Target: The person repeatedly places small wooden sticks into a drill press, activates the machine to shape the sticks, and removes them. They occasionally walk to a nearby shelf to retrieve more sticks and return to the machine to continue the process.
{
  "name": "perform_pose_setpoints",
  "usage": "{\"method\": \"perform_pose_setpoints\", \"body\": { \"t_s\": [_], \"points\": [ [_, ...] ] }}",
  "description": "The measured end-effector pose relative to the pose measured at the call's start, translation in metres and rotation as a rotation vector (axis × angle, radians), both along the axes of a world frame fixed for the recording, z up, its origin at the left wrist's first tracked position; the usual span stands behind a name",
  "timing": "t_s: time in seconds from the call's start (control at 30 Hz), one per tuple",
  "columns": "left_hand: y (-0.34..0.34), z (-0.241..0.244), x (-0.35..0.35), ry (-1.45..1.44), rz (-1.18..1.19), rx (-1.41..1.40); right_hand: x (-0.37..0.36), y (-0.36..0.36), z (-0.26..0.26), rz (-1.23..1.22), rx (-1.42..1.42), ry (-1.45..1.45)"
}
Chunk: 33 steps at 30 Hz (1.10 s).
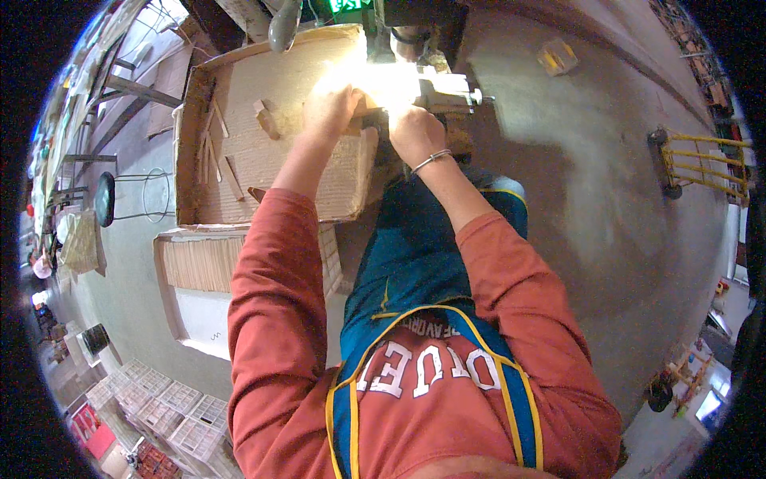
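Note:
My left hand (329, 108) reaches forward over the far right part of a cardboard box (305, 200). My right hand (418, 129), with a metal bangle at the wrist, is beside a small bench machine (443, 93) with metal fittings. Strong lamp glare washes out the fingertips of both hands and the spot between them. A small brownish edge shows beside my left fingers; what it belongs to is unclear. Several thin wooden strips (232, 173) and a short wooden block (266, 120) lie loose in the box.
A second box (200, 263) holds a row of tightly packed thin wooden pieces. A round stool (105, 199) lies or stands at left. White plastic crates (179, 398) are stacked lower left. A yellow cart (703, 164) stands right; a small yellow-filled container (558, 58) sits on the floor.

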<state>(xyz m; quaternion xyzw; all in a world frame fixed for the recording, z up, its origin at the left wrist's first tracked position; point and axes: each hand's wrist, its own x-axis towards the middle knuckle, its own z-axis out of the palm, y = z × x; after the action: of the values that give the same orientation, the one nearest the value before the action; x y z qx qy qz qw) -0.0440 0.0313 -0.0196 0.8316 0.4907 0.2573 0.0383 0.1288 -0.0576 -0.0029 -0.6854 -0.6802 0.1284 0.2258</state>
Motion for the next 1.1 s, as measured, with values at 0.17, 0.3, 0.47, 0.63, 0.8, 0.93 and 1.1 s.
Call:
{"method": "perform_pose_setpoints", "body": {
  "t_s": [0.17, 0.3, 0.47, 0.63, 0.8, 0.93, 1.1],
  "points": [
    [-0.003, 0.005, 0.003, -0.020, 0.040, 0.010, 0.002, 0.009, -0.011, -0.045, -0.005, 0.026],
    [-0.006, 0.008, 0.003, -0.045, 0.073, 0.012, 0.004, 0.012, -0.011, -0.062, 0.001, 0.054],
    [-0.013, 0.013, 0.003, -0.162, 0.080, 0.035, 0.002, 0.013, -0.007, -0.069, -0.030, 0.051],
    [-0.017, 0.012, 0.006, -0.101, 0.129, 0.112, 0.001, 0.011, -0.006, -0.093, 0.003, 0.063],
    [-0.016, 0.010, 0.006, -0.150, 0.134, 0.084, 0.001, 0.013, -0.010, -0.068, 0.053, 0.031],
    [-0.016, 0.011, 0.006, -0.174, 0.135, 0.066, 0.002, 0.014, -0.012, -0.070, 0.030, 0.003],
    [-0.017, 0.016, 0.007, -0.169, 0.132, 0.057, 0.003, 0.007, -0.014, -0.006, 0.159, -0.092]
  ]
}}
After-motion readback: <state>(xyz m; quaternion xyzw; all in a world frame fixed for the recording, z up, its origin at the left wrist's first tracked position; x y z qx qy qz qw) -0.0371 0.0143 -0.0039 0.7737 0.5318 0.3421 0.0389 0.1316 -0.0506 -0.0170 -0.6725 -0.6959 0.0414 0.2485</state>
